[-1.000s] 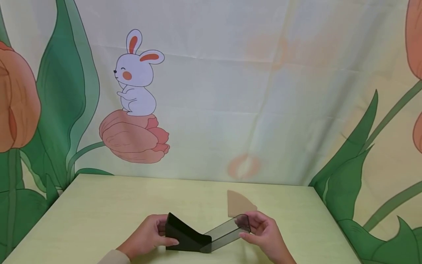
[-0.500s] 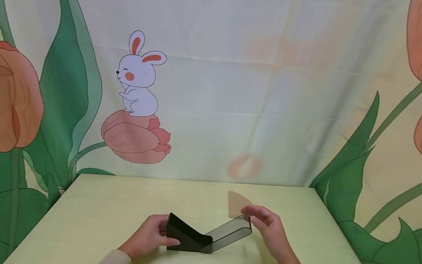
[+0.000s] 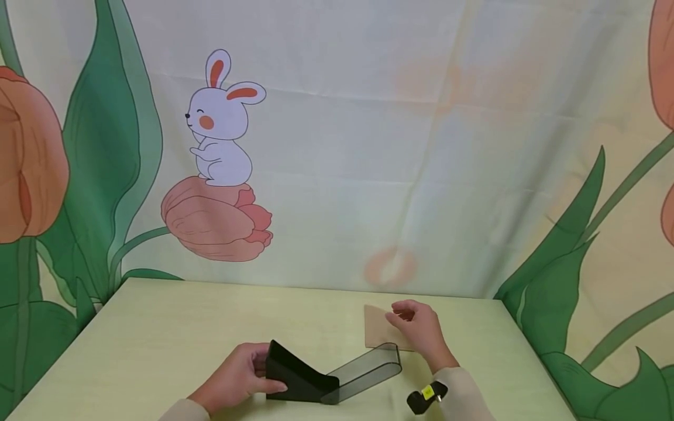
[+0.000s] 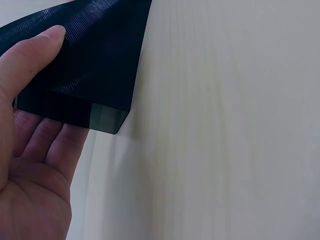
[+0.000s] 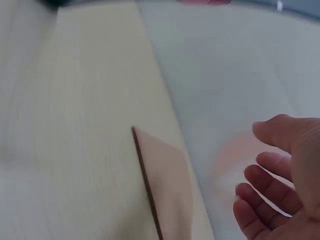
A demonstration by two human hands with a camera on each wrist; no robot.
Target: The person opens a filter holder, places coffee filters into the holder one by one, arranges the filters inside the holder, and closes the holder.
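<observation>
In the head view, my left hand (image 3: 237, 377) grips the tall end of a black wedge-shaped case (image 3: 297, 377), thumb on the near side. A clear smoky lid (image 3: 365, 371) is swung out to the right from the case's low end. The left wrist view shows the thumb on the ribbed black case (image 4: 100, 60) and fingers under it. Behind the lid lies a tan fan-shaped stack, apparently coffee filter papers (image 3: 375, 328), with a dark edge in the right wrist view. My right hand (image 3: 421, 330) is over the papers' right side, fingers loosely bent, holding nothing.
The case and papers are on a pale wood-grain table (image 3: 210, 316). A printed cloth (image 3: 326, 146) with a rabbit and tulips hangs behind its far edge. A black wrist camera (image 3: 426, 397) is on the right sleeve.
My right hand has let go of the smoky lid and moved back and up over the tan papers. The lid stays swung out; my left hand keeps its grip on the case.
</observation>
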